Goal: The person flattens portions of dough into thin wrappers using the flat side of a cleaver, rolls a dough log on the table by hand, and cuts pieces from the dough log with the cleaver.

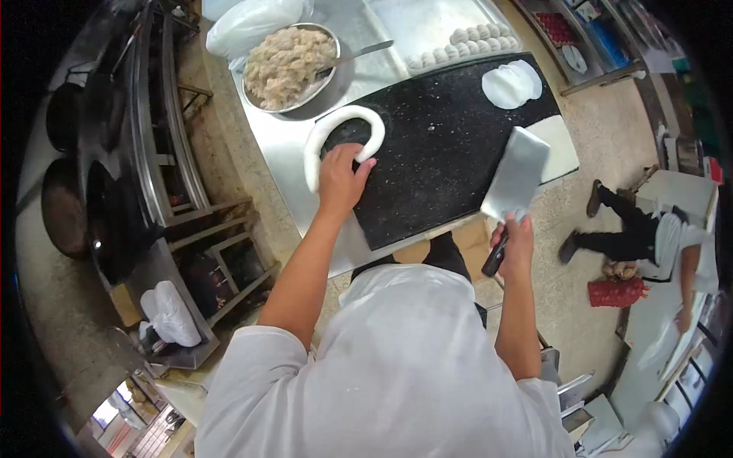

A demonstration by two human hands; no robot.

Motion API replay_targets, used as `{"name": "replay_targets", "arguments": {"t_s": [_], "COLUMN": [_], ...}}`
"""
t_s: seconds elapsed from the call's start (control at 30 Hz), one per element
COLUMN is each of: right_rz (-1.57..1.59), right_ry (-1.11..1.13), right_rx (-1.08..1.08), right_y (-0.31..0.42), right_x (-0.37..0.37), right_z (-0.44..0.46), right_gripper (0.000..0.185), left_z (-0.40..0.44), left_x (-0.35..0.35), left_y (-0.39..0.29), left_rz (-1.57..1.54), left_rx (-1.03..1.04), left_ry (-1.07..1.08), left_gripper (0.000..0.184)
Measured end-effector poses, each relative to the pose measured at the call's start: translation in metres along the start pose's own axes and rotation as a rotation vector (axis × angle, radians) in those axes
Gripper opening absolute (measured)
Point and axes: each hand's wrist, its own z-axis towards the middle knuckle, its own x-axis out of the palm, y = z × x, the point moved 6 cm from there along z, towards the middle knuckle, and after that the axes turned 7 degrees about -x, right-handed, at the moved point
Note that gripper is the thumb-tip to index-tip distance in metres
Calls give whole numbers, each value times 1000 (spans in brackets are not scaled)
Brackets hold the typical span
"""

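My left hand [341, 180] is at the left end of a black board [427, 153], its thumb and fingers closed around one end of a white dough rope [343, 114]. The rope bends in a horseshoe, its other end beside my wrist. In my right hand [518, 238] is a cleaver [516, 174], gripped by its black handle, with the broad blade over the board's right edge. Toward the board's far right corner lie several thin round dough wrappers [511, 84], overlapping.
A metal bowl of filling [290, 67] with a long-handled utensil [370, 52] stands beyond the board, beside a plastic bag [248, 29]. Filled dumplings [466, 47] line a tray. Woks [65, 206] hang at left. Another person [649, 233] stands at right near a red net sack [617, 292].
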Motion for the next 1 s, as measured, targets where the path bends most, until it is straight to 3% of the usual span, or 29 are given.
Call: {"name": "replay_targets", "arguments": {"t_s": [0.1,0.13,0.2,0.33,0.4,0.6,0.67,0.7,0.73,0.8,0.83,0.9,1.0], "right_rz": [-714,-735,-1419,-1542,-1698,-1373,-1296,-1219,-1211,-946,-929,-648,-290], "right_ry": [252,247,465,638,663,603,540,507,507,275,269,146,-31], "right_rx": [-198,-200,-944,-872,-661,-680,-626,-579,-586,-521,-521,-512,-656], "right_y": [1,-2,11,-5,-26,-20,-17,-15,-10,13,23,41,78], "right_x": [42,53,116,182,186,104,56,34,19,-20,-35,-72,-59], "right_z": [-49,-60,-94,-128,-116,-109,-110,-109,-114,-116,-108,-97,-42], "right_gripper": [12,12,7,7,8,13,15,17,17,19,19,23,25], "left_z": [4,-4,-8,-27,-31,-31,-43,-53,-59,-84,-88,-77,-59], "left_x": [0,-4,-18,-28,-34,-40,-35,-17,-8,20,39,68,103], "left_y": [7,13,17,23,21,15,0,-8,-17,-51,-58,-78,-106], "left_rz": [-16,-34,-86,-41,-63,-115,210,388,395,434,467,447,447], "left_rx": [83,71,114,116,108,142,144,158,161,643,628,654,709], "left_ry": [34,32,27,166,184,196,402,640,635,505,530,567,640], "left_gripper": [28,28,27,22,22,26,29,33,33,38,53,59,68]}}
